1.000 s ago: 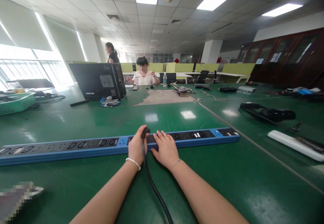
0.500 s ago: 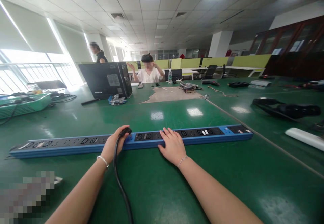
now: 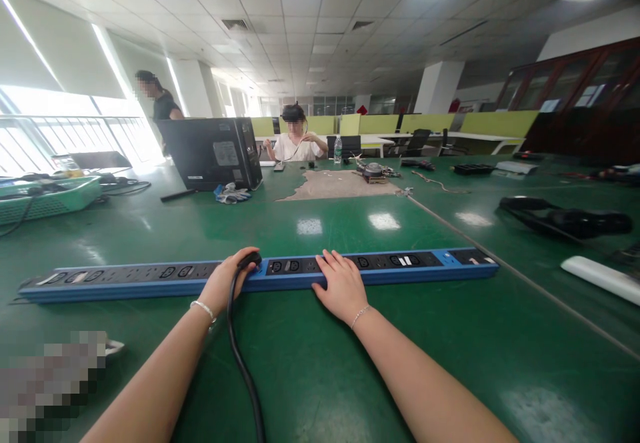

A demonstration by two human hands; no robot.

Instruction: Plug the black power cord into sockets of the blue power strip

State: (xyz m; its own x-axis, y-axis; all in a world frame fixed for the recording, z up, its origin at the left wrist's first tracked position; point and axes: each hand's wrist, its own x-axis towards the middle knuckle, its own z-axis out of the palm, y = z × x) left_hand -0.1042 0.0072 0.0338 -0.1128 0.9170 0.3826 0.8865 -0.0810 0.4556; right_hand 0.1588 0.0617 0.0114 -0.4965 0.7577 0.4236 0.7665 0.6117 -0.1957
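Note:
A long blue power strip (image 3: 295, 284) with black socket panels lies across the green table in front of me. My left hand (image 3: 223, 279) is closed around a black plug (image 3: 251, 259), just over the strip's sockets left of centre. Whether the plug's pins sit in a socket is hidden by the fingers. Its thick black cord (image 3: 241, 356) runs down toward the bottom edge. Right of centre, my right hand (image 3: 344, 287) rests with fingers spread on top of the strip, the thumb by its front side. Nothing is held in it.
Beyond the strip stand a black computer case (image 3: 207, 156), grey-blue gloves (image 3: 232, 193) and a water bottle (image 3: 338, 150). A green basket (image 3: 55, 201) with cables is at left; a white bar (image 3: 603, 279) lies at right. Two people are behind the table.
My hands, the plug and the power strip keep practically the same positions. The standing person has moved left behind the computer case, and the seated person's hands have come down.

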